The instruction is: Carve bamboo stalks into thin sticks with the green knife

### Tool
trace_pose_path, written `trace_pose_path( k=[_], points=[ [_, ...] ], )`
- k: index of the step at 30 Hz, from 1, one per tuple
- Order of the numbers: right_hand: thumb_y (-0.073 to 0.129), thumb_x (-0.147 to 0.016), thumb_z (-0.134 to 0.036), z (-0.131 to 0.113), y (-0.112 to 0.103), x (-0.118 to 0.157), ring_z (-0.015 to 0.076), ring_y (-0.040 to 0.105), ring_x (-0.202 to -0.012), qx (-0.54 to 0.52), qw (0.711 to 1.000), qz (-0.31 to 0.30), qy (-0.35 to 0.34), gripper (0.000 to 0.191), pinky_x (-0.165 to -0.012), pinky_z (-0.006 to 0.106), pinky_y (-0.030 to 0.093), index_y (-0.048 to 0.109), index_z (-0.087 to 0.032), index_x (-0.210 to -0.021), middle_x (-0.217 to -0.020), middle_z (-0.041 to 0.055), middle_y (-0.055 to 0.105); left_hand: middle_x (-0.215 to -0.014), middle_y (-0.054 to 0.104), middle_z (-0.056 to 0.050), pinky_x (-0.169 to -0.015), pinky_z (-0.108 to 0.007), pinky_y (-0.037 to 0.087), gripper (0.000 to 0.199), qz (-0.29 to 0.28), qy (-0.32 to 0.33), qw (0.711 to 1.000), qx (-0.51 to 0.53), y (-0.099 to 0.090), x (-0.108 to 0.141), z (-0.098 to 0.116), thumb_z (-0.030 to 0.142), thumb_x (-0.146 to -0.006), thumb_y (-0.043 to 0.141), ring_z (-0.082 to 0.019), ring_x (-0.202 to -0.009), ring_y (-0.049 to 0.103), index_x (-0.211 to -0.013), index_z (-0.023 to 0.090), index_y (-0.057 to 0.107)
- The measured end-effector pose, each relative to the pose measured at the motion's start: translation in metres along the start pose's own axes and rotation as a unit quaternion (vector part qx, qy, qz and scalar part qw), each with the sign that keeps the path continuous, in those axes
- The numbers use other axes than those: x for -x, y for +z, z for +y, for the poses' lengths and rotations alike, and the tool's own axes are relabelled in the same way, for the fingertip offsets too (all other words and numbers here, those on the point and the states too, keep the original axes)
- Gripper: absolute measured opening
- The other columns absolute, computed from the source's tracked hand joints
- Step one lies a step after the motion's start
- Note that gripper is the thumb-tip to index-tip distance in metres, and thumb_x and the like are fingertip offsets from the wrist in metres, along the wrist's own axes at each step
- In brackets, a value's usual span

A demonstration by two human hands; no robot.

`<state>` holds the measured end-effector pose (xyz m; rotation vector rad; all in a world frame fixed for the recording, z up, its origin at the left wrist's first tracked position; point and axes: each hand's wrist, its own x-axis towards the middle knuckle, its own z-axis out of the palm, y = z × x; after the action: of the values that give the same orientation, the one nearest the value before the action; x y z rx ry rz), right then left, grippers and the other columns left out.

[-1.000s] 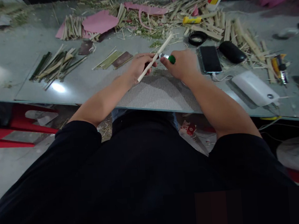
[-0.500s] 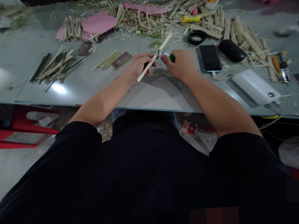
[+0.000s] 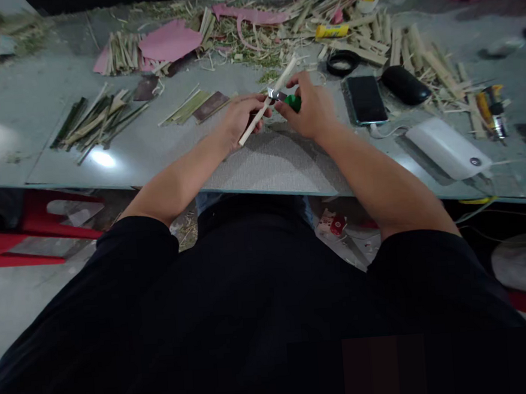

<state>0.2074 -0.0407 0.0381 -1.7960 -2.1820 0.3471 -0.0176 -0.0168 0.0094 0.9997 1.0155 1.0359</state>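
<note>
Head view, reading the clock from the strip's middle with 12 o'clock away from the body: the left hand (image 3: 239, 116) grasps a pale strip (image 3: 287, 69), its ends aimed at about 1 and 7 o'clock. From 3 o'clock, the right hand (image 3: 310, 109) grips a green-handled knife (image 3: 293, 103), its metal end crossing the strip close to the left fingertips (whether it bites the surface is too small to tell).

Good work here would call for a firm left hold, fingertips kept out of the edge's path, a shallow blade angle and light, even strokes; too steep an angle could dig in or split the strip. The textured mat (image 3: 270, 166) at 6 o'clock leaves the lower end room to tilt. Shavings (image 3: 268, 58) lie at 12, a brown piece (image 3: 210, 106) at 9, and a phone (image 3: 367, 99) near 3, close enough to the right hand that wide strokes might knock it.
</note>
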Motion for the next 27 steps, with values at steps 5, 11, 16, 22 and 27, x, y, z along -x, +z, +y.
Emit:
trace_pose_path(
  k=[5,11,16,22,27],
  points=[
    [0.047,-0.128,-0.079,-0.0001,-0.0008,0.0026,0.0425,0.073,-0.145,-0.020,0.999,-0.010,-0.042,0.083,-0.119,0.052,0.047,0.041,-0.040,-0.200,-0.163,0.0125,0.086,-0.081,0.078,-0.001,-0.053,-0.021,0.049,0.023,0.007,-0.001,1.000,0.015,-0.0025,-0.0049,-0.0029,0.014,-0.120,0.068,-0.010,-0.055,0.060,-0.100,0.025,0.076],
    [0.048,-0.123,-0.086,0.0012,0.0003,0.0019,0.0437,0.068,-0.155,-0.027,0.999,-0.016,-0.031,0.087,-0.116,0.053,0.049,0.040,-0.052,-0.202,-0.172,0.0045,0.084,-0.083,0.082,-0.002,-0.053,-0.020,0.052,0.021,0.003,-0.005,1.000,-0.010,-0.0049,-0.0090,-0.0033,0.017,-0.117,0.069,-0.009,-0.055,0.062,-0.102,0.025,0.081],
    [0.049,-0.113,-0.100,-0.0021,-0.0015,0.0034,0.0477,0.063,-0.158,-0.058,0.998,-0.020,-0.015,0.097,-0.114,0.056,0.046,0.047,-0.055,-0.199,-0.169,0.0044,0.085,-0.081,0.082,0.000,-0.051,-0.019,0.048,0.019,0.000,-0.014,1.000,-0.010,-0.0039,-0.0068,-0.0001,0.019,-0.116,0.075,-0.008,-0.053,0.063,-0.101,0.026,0.083],
    [0.050,-0.116,-0.095,-0.0021,-0.0010,0.0027,0.0443,0.057,-0.164,-0.054,0.998,-0.022,-0.030,0.087,-0.117,0.055,0.046,0.056,-0.054,-0.193,-0.179,0.0027,0.081,-0.081,0.079,-0.001,-0.051,-0.020,0.048,0.033,0.000,0.009,1.000,-0.015,0.0000,-0.0007,0.0021,0.012,-0.122,0.064,-0.009,-0.053,0.061,-0.098,0.023,0.084],
    [0.050,-0.121,-0.085,-0.0003,-0.0010,0.0023,0.0446,0.063,-0.158,-0.058,0.996,-0.003,-0.069,0.077,-0.116,0.054,0.047,0.065,-0.047,-0.186,-0.168,0.0085,0.084,-0.080,0.078,-0.001,-0.051,-0.022,0.048,0.033,-0.007,0.010,1.000,-0.007,-0.0014,-0.0024,0.0011,0.012,-0.120,0.064,-0.009,-0.053,0.058,-0.096,0.022,0.084]
  ],
)
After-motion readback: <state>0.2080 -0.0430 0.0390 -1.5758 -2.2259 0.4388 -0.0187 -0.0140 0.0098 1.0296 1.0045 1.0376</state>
